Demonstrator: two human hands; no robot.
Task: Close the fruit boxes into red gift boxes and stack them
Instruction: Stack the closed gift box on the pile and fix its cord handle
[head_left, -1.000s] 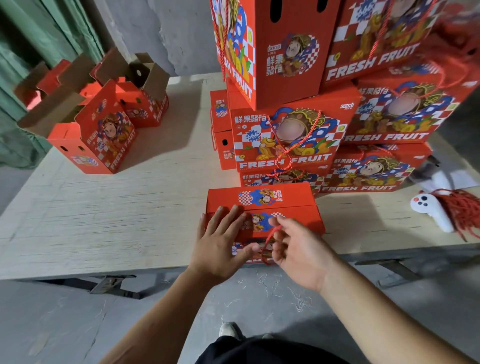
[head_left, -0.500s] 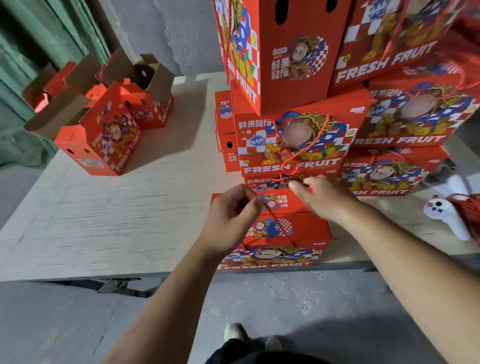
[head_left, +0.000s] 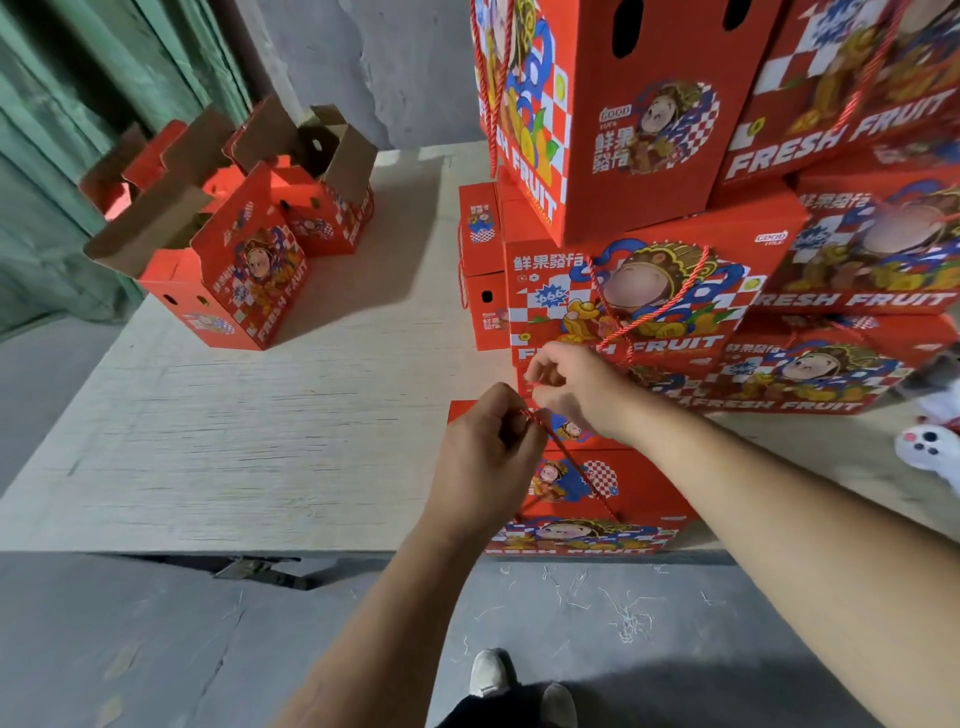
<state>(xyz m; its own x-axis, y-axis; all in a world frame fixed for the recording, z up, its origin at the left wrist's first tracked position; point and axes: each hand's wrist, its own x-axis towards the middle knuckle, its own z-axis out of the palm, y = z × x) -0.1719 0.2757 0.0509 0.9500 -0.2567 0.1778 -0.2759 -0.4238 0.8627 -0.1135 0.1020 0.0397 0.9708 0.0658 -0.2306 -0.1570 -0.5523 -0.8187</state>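
Grey concrete wall and floor frame a pale wooden table (head_left: 218, 441) that carries everything. At its near edge lies a closed red box (head_left: 631, 499), just in front of a tall stack (head_left: 727, 249) of finished boxes on the right; two open boxes (head_left: 249, 249) with raised flaps wait at the far left, well apart. Both hands work over the near box: the left hand (head_left: 485, 457) has its fingers curled and pinching a thin red cord (head_left: 563, 457) that runs down to the box top, while the right hand (head_left: 571, 384) pinches the cord's other end just beyond. The step in hand looks like fitting the carry cord, the last part of closing this box. Next, the cord end probably needs seating in its hole, then the box lifted onto the stack.
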